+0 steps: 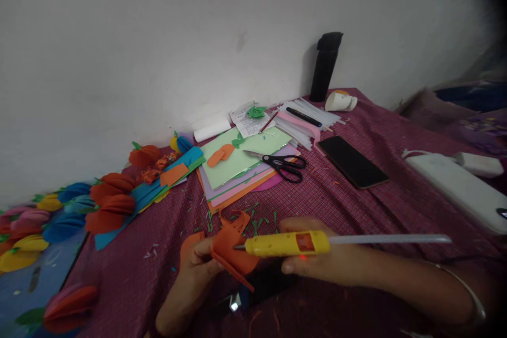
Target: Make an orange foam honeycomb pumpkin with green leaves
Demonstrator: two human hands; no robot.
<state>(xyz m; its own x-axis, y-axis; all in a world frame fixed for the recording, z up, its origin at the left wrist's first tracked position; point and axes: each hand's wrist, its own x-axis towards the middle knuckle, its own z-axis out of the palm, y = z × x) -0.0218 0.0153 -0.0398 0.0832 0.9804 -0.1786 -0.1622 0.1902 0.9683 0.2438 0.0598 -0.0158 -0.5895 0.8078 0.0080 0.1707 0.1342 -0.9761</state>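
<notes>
My right hand (312,261) is closed round a yellow glue gun (287,243) held level, with a clear glue stick (390,239) jutting from its back to the right. The gun's nozzle touches a folded orange paper piece (232,254). My left hand (198,264) pinches that orange paper from the left, low in the middle of the view. Both hands hover just above the maroon checked cloth (344,206).
Black scissors (283,163) lie on a stack of coloured paper sheets (241,166). A black phone (352,161), a black flask (325,66), glue sticks (301,119) and a white power bank (455,185) lie beyond. Finished paper fruits (106,203) crowd the left.
</notes>
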